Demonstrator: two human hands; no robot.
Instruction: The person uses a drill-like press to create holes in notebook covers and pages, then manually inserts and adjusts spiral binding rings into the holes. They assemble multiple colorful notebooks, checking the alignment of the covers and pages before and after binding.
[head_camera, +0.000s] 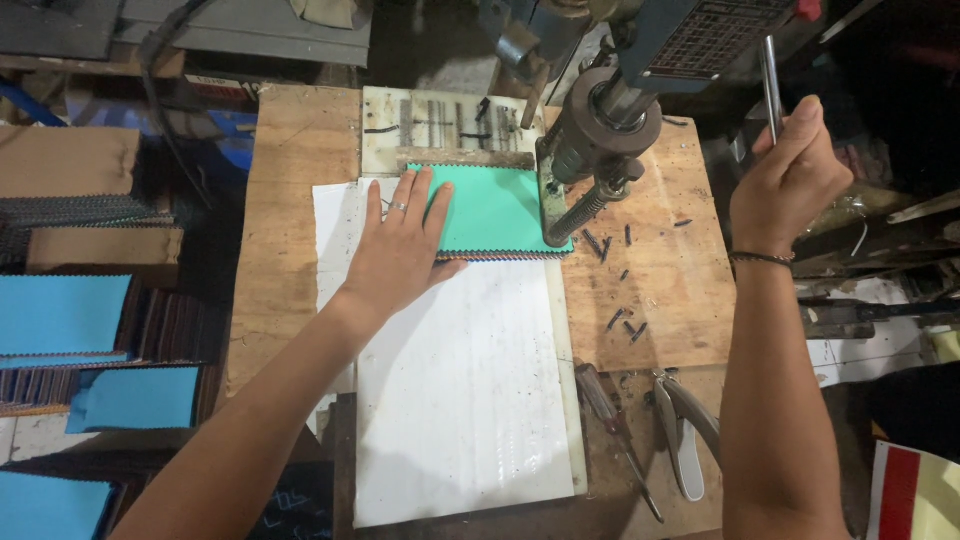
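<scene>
A stack of green fabric swatches (495, 212) with zigzag edges lies on a white board (460, 400) on the wooden worktop (290, 240), its right corner under the head of a press machine (600, 130). The left hand (400, 245) presses flat on the stack, fingers spread. The right hand (790, 180) has its fingers closed around the metal lever (771, 85). The step in hand looks like punching the stack; pulling the lever calls for the stack staying steady. Pliers (685, 430) lie near.

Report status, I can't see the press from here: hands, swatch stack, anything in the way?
Left hand flat on green swatch stack. Right hand gripping press lever. Stack under press head. Nothing blocking.
</scene>
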